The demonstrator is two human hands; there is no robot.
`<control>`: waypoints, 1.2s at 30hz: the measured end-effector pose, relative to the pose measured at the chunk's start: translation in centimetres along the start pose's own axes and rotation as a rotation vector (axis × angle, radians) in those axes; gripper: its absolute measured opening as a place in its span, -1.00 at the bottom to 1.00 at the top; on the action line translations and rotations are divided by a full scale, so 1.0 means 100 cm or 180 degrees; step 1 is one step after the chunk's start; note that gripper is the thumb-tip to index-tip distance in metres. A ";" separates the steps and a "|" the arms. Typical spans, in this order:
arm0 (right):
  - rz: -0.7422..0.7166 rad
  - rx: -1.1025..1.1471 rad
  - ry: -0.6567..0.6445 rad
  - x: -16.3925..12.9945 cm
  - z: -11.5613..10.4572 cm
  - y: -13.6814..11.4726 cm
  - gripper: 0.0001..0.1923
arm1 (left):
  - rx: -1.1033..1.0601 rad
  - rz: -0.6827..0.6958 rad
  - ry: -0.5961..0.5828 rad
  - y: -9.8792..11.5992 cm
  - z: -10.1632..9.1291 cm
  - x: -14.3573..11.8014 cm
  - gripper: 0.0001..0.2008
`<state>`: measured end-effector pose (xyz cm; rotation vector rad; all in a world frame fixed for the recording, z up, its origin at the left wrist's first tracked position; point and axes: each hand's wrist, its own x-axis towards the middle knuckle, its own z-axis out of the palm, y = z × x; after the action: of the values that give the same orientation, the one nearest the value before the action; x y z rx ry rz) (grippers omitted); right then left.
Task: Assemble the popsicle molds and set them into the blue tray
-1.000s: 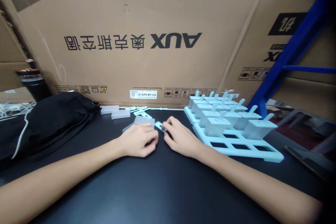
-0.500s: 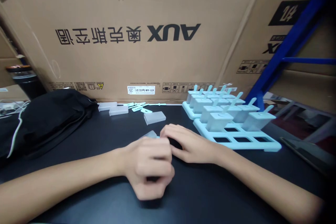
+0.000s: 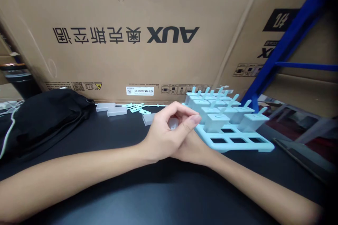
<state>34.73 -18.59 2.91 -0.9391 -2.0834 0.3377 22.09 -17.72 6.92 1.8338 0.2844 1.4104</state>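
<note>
Two hands meet at the middle of the black counter (image 3: 148,197). The left hand (image 3: 165,132) lies across and on top of the right hand (image 3: 194,149), hiding most of it. Its fingers (image 3: 194,119) curl in around a small frosted plastic piece (image 3: 173,123), of which only a sliver shows between thumb and forefinger; which way that piece points and how its long axis runs cannot be told. Whether the right hand's fingers are closed or spread cannot be told either, as they sit under the left.

Just beside the fingertips, at 3 o'clock, stands a pale blue tray (image 3: 245,146) filled with lidded moulds (image 3: 216,121), their sticks leaning up and toward 1 o'clock; its near row of slots is bare. At 11 o'clock from the hands a clear case (image 3: 148,119) lies flat, partly hidden by the left hand, with two more cases (image 3: 111,109) and loose blue sticks (image 3: 136,107) farther back along the cardboard box (image 3: 137,7). A black bag (image 3: 42,116) rests at 9 o'clock.
</note>
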 end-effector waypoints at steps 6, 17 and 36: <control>0.0588 0.0227 0.0031 0.001 -0.018 0.011 -0.76 | 0.2134 0.0333 -0.0686 -0.030 -0.091 0.011 -0.75; 0.0617 0.0012 0.0329 0.002 -0.018 0.015 -0.66 | 0.5058 -0.1790 -0.0295 -0.090 -0.220 -0.003 -0.48; 0.0581 -0.0171 -0.0409 -0.003 -0.017 0.013 -0.53 | 0.3980 -0.0685 -0.1194 -0.111 -0.228 -0.003 -0.55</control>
<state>36.74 -18.05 3.15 -1.1706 -2.1363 0.4491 4.67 -0.37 0.64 2.8415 1.3316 0.6690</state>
